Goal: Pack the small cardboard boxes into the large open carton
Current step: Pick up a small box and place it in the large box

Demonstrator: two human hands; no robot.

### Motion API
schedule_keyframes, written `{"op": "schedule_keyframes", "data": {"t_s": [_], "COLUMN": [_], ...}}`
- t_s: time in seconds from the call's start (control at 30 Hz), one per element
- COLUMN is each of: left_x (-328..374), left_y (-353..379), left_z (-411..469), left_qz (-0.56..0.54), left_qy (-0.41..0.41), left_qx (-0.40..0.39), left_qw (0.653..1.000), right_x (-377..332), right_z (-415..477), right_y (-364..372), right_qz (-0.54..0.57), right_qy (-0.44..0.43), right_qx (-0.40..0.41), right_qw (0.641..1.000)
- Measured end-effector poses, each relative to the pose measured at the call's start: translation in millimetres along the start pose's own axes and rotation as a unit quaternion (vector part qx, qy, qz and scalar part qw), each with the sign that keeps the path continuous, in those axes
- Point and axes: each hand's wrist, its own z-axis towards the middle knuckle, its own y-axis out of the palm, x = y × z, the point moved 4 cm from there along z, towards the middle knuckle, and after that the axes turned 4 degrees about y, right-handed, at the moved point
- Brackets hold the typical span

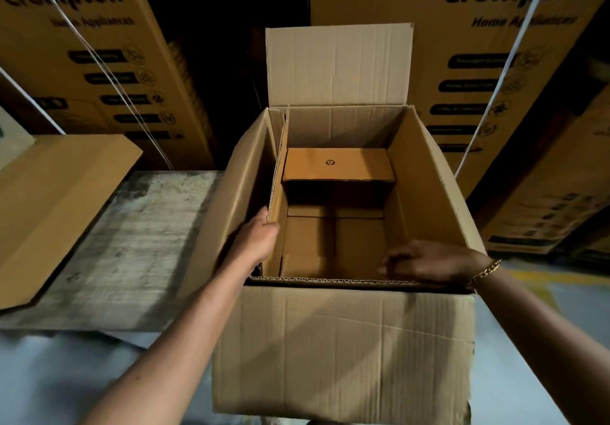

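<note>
Nearest to us is the front wall of the large open carton (343,352), plain and a little creased, with our two forearms reaching over it. Our left hand (259,241) grips the near corner of the left flap (275,173): the thumb lies on our side and the fingers go out of sight behind the cardboard. This flap leans inward over the opening and stands in the way on the left side. Our right hand (429,259) rests on the near right corner of the rim, a gold bracelet (483,272) on the wrist; its fingers are bent and in shadow, so we cannot tell if they hold the rim. One small cardboard box (338,164) with a round mark on top sits inside, against the far wall, higher than the dark bottom. The back flap (338,64) stands upright. Behind it lean two big printed cartons, one on the left (99,61) and one on the right (478,44), each with white straps (501,71). A flat cardboard sheet (56,206) lies on a worn grey board (132,243) to our left.
</note>
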Motion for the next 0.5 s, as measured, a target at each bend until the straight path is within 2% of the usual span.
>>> {"op": "schedule_keyframes", "data": {"t_s": [0.13,0.3,0.5], "left_x": [-0.8,-1.6,1.1], "left_y": [-1.1,-1.6,-3.6], "left_z": [-1.5,-2.9,-0.2], "left_qz": [0.000,0.019,0.040], "left_qy": [0.001,0.011,0.001], "left_qx": [-0.019,-0.036,-0.060], "left_qw": [1.000,0.999,0.997], "right_x": [6.5,-0.6,-16.9], "right_z": [3.7,1.7,10.4], "right_y": [-5.3,-22.7,-45.9], "right_qz": [0.009,-0.050,-0.131], "right_qy": [0.009,-0.018,-0.015], "right_qx": [0.095,0.189,0.200], "right_qw": [0.995,0.981,0.971]}}
